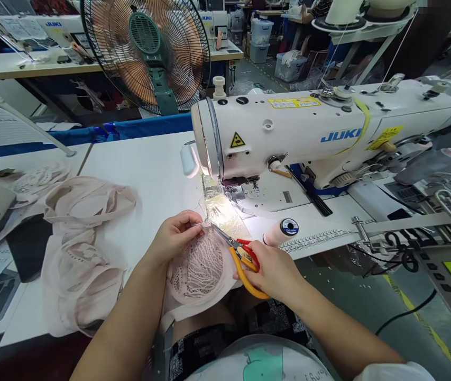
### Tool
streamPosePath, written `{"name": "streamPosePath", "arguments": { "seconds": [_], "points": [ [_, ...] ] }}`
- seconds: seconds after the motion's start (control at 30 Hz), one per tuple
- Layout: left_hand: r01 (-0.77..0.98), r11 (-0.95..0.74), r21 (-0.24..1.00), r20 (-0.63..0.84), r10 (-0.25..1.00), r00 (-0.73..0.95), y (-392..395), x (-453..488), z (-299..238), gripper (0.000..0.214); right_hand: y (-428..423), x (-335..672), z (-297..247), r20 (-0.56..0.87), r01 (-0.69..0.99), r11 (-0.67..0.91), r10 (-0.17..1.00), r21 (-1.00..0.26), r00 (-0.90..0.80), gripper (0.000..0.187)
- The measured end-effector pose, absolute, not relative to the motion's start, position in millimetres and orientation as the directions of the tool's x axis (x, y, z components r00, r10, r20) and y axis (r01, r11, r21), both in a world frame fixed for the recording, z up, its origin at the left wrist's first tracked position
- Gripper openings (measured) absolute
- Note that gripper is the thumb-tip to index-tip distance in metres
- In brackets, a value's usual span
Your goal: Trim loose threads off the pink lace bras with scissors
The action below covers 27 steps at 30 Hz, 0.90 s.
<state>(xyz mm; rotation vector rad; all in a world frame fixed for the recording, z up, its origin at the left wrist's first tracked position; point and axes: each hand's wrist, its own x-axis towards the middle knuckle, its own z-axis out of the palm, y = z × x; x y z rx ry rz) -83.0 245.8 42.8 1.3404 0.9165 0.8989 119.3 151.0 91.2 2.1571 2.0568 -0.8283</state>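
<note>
My left hand (177, 233) pinches the top end of a pale pink lace bra (199, 267), which hangs over the table's front edge toward my lap. In my right hand (276, 267) is a pair of scissors (245, 259) with orange and red handles. The tips of the blades touch or nearly touch the pinched end, close to my left fingertips; whether they cut into anything is too small to tell. Just behind my hands stands a white JUKI sewing machine (288, 132), its lamp lighting the needle area.
More pale pink bras (86, 243) are heaped on the white table (149, 159) at the left. A pink thread spool (281, 232) lies beside a printed ruler strip (320, 238). Black tweezers (312, 196) rest near the machine bed. A large fan (149, 53) stands behind the table.
</note>
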Motion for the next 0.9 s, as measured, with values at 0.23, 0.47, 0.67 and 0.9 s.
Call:
{"name": "streamPosePath", "arguments": {
  "seconds": [0.23, 0.47, 0.67, 0.9],
  "points": [
    [-0.014, 0.046, 0.999, -0.036, 0.911, 0.41, 247, -82, 42, 0.006, 149, 118, 85, -0.367, 0.961, -0.048, 0.929, -0.273, -0.057, 0.038],
    [-0.075, 0.134, 0.988, -0.091, 0.904, 0.417, 249, -85, 37, 0.005, 146, 127, 93, -0.42, 0.953, -0.05, 0.904, -0.3, -0.085, 0.025],
    [-0.06, 0.177, 0.982, -0.138, 0.905, 0.403, 249, -85, 39, 0.005, 137, 158, 98, -0.432, 0.967, -0.079, 0.901, -0.242, -0.034, 0.017],
    [-0.055, 0.219, 0.974, -0.182, 0.907, 0.379, 250, -84, 39, 0.007, 133, 173, 102, -0.381, 0.978, -0.115, 0.924, -0.175, 0.041, 0.018]
  ]
}}
